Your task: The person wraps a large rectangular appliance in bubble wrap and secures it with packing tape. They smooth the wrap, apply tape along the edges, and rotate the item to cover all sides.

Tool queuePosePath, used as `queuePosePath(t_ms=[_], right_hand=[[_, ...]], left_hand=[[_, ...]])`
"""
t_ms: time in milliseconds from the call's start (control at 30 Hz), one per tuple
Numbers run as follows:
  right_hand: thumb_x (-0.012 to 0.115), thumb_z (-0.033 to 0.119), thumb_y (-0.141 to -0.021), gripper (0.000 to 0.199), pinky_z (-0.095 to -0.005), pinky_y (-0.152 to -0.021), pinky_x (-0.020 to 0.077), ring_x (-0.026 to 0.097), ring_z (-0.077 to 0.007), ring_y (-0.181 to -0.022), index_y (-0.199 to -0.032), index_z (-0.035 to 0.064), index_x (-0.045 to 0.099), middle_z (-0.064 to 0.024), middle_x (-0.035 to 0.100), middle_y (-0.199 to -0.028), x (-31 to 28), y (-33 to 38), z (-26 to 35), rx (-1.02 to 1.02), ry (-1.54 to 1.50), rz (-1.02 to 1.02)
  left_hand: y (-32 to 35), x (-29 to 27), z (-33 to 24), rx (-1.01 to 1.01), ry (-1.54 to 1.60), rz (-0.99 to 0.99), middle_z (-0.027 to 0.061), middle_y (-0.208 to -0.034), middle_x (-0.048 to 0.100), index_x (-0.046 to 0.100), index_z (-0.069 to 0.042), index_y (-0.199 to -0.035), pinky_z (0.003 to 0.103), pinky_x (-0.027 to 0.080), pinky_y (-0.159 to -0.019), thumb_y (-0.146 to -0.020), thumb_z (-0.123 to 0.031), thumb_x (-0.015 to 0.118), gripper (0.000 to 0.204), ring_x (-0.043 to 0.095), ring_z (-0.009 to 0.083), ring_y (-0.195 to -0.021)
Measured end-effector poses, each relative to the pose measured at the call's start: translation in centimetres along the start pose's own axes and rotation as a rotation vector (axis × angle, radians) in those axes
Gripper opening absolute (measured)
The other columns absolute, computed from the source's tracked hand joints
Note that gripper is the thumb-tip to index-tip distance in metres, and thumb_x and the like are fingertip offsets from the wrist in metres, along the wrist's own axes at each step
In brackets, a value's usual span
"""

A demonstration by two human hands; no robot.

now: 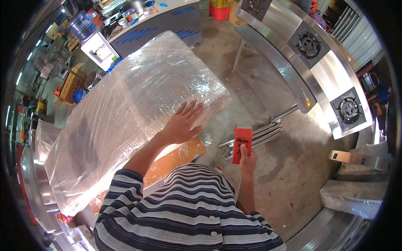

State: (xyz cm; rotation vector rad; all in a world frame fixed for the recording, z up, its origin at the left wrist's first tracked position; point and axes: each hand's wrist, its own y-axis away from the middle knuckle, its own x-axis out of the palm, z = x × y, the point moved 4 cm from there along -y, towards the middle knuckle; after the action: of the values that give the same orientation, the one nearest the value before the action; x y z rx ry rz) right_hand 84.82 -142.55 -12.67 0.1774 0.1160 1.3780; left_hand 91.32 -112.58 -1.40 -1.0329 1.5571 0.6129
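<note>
A large, box-shaped bundle in clear bubble wrap (138,79) fills the middle and left. My left hand (182,124) lies flat on its near right part, fingers spread. In my right hand (248,162) is a red oblong object (243,140) with black handwriting, held upright beside the bundle, thumb across its face. Its exact kind I cannot make out. Beneath the bundle's near edge shows a worn orange board (184,155).
Several metal tubes (261,136) lie on the concrete floor beyond the red object. A steel counter with gas burners (307,44) curves along the right. Wrapped goods (351,196) sit at the lower right. A water dispenser (99,52) stands far left near a grey desk (155,35).
</note>
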Motion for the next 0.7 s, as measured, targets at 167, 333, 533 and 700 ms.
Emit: queuePosePath(t_ms=[167,333,533,700], right_hand=[[0.081,0.028,-0.09,0.041,-0.0287,-0.077,0.0542,0.065,-0.0092,-0.088,-0.118,0.0005,0.07,-0.0039,0.074,-0.097,3.2,3.3,5.9,-0.124,0.211,0.375],[0.088,0.031,-0.078,0.045,-0.0399,-0.071,0.0538,0.068,-0.0338,-0.076,-0.107,0.0029,0.069,-0.0175,0.07,-0.087,4.9,5.3,6.8,-0.304,0.391,0.543],[0.081,0.027,-0.086,0.039,-0.0361,-0.07,0.0558,0.072,-0.0229,-0.075,-0.112,-0.0003,0.07,-0.0149,0.075,-0.086,7.6,6.4,6.4,-0.22,0.372,0.533],[0.073,0.047,-0.092,0.05,-0.0391,-0.071,0.0539,0.069,-0.0324,-0.076,-0.109,-0.0002,0.07,-0.0209,0.071,-0.087,12.2,5.8,7.8,-0.019,0.528,0.506]], left_hand=[[1.5,0.5,-4.2,-0.37,1.213,-0.013,0.0156,-0.151,0.053,0.036,-0.004,-0.158,0.04,0.037,-0.117,-0.107,-0.04,0.054,0.065,0.048,0.0263,-0.141],[3.5,-0.9,-5.3,-0.613,1.438,0.187,0.0049,-0.104,0.075,0.074,-0.003,-0.121,0.027,0.053,-0.091,-0.1,-0.019,0.069,0.027,0.067,0.0112,-0.099],[4.9,-0.7,-1.5,-0.562,1.231,0.116,0.0066,-0.099,0.077,0.076,0.0,-0.109,0.028,0.056,-0.083,-0.099,-0.008,0.068,0.015,0.069,0.0114,-0.088],[3.1,-8.0,9.5,-0.632,0.52,-0.417,0.0096,-0.084,0.075,0.079,-0.01,-0.105,0.032,0.055,-0.068,-0.097,-0.026,0.072,0.02,0.07,0.0178,-0.07]])
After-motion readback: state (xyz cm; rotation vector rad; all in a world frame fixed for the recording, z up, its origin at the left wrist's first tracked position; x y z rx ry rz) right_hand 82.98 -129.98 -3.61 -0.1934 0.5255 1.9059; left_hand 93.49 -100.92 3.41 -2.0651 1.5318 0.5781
